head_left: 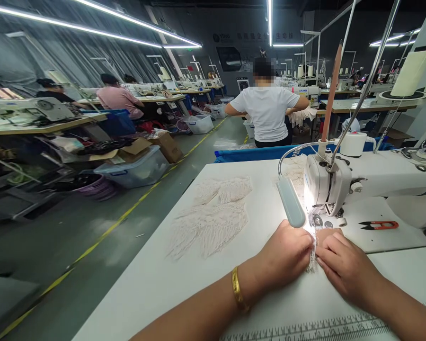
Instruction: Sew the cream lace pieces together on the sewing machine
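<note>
A narrow white lace strip with a fringed lower end (313, 259) lies between the two hands, just in front of the needle area of a white sewing machine with blue marks (376, 177). The left hand (290, 252), with a shiny gold bangle (236, 287) on its wrist, has its fingers curled in and pinches the strip's left edge. The right hand (344, 265) has its fingers bent and close together, the tips at the strip's right edge; whether they pinch it I cannot tell. A flat tan patch (329, 234) shows just beyond those fingers. A slim grey-green lamp head on a bent metal neck (291, 202) hangs just above the left hand. Orange-handled thread snips with dark blades (379, 225) lie right of the needle area. Cream gathered lace pieces (216, 220) are spread over the left part of the white tabletop (163, 289), and ruler markings with black numbers (305, 330) run along its near edge.
</note>
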